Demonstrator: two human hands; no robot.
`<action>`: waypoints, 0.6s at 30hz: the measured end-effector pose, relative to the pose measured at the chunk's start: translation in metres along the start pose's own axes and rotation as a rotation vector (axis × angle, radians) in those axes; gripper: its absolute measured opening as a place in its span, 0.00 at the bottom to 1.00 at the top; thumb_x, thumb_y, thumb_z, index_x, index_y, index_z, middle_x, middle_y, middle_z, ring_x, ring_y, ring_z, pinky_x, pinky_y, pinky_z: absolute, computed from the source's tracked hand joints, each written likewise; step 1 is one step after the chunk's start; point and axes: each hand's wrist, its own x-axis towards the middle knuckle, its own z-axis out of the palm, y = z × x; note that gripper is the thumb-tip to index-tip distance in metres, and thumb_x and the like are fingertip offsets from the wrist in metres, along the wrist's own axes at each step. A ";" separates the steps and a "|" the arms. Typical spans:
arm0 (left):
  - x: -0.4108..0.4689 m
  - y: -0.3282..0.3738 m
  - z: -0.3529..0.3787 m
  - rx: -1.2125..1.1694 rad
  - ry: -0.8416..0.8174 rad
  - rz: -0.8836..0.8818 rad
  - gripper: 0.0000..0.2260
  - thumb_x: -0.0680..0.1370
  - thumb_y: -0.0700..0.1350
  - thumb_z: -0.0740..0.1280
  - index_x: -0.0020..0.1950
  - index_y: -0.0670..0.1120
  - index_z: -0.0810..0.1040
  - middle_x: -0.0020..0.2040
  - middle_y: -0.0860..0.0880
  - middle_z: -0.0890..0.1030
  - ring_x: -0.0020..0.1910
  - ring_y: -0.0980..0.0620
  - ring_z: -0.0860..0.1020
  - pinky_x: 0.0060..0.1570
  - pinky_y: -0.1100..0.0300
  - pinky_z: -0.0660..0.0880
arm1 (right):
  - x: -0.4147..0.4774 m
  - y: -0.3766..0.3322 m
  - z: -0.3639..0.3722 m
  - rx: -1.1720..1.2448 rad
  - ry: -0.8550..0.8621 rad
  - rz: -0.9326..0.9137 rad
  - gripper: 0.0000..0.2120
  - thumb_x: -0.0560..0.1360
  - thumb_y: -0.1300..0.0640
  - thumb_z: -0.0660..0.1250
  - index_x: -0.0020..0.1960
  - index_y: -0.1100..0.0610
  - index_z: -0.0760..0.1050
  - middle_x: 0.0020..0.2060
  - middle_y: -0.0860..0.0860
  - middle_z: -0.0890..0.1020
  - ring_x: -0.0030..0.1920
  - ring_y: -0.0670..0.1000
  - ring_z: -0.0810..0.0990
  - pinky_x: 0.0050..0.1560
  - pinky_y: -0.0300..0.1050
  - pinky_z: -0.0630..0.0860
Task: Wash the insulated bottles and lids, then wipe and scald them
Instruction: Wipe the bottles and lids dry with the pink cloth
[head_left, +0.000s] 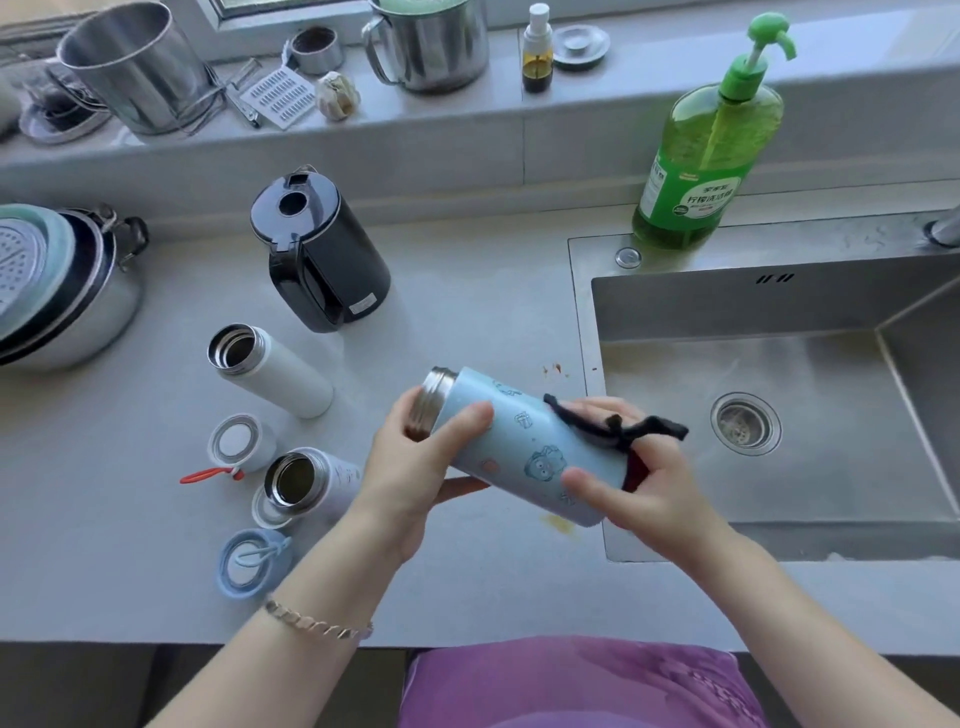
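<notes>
The light blue bottle (524, 441) is held in the air at the middle of the frame, over the tabletop (467, 301) just left of the sink (779, 312). It lies close to flat. Its long axis runs from the open steel mouth at the upper left down to its base at the lower right, so the base end is the one nearer the sink.

The left hand (415, 467) is wrapped round the mouth end, with its fingers curled over the shoulder and the steel neck. The right hand (639, 483) is closed on the base end. It holds a dark cloth (618, 426) against the bottle, and its thumb lies along the painted wall.

This looks like the wiping step. The cloth sits at one end only, so any stroke would have to travel up the axis toward the left hand, or the left hand would have to turn the bottle under the cloth.

To the left of the frame, a white bottle (275, 371) and a second open bottle (306, 480) stand uncapped on the tabletop. A white lid (236, 441) and a blue lid (254, 564) lie beside them. A black kettle (322, 254) stands further up the frame, and a green detergent bottle (711, 150) stands at the sink's upper edge.
</notes>
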 end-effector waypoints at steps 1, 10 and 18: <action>0.000 0.000 -0.004 0.014 0.009 0.045 0.32 0.53 0.54 0.75 0.56 0.51 0.76 0.51 0.47 0.82 0.48 0.49 0.81 0.36 0.57 0.79 | 0.003 -0.006 0.000 -0.011 -0.065 0.072 0.16 0.66 0.47 0.69 0.53 0.45 0.78 0.44 0.40 0.80 0.42 0.43 0.80 0.40 0.40 0.77; -0.001 0.013 -0.019 0.331 -0.092 0.231 0.28 0.58 0.40 0.80 0.51 0.56 0.73 0.41 0.66 0.81 0.42 0.67 0.78 0.43 0.72 0.73 | 0.034 -0.027 0.043 -0.169 -0.224 0.319 0.28 0.72 0.29 0.42 0.57 0.37 0.75 0.54 0.45 0.82 0.58 0.48 0.78 0.62 0.55 0.72; 0.007 0.014 -0.041 0.214 0.034 0.213 0.21 0.63 0.43 0.79 0.49 0.57 0.74 0.44 0.55 0.80 0.44 0.54 0.79 0.41 0.55 0.79 | 0.003 -0.015 0.089 -0.674 0.048 -0.361 0.22 0.82 0.47 0.47 0.70 0.57 0.61 0.70 0.52 0.65 0.72 0.49 0.61 0.71 0.42 0.59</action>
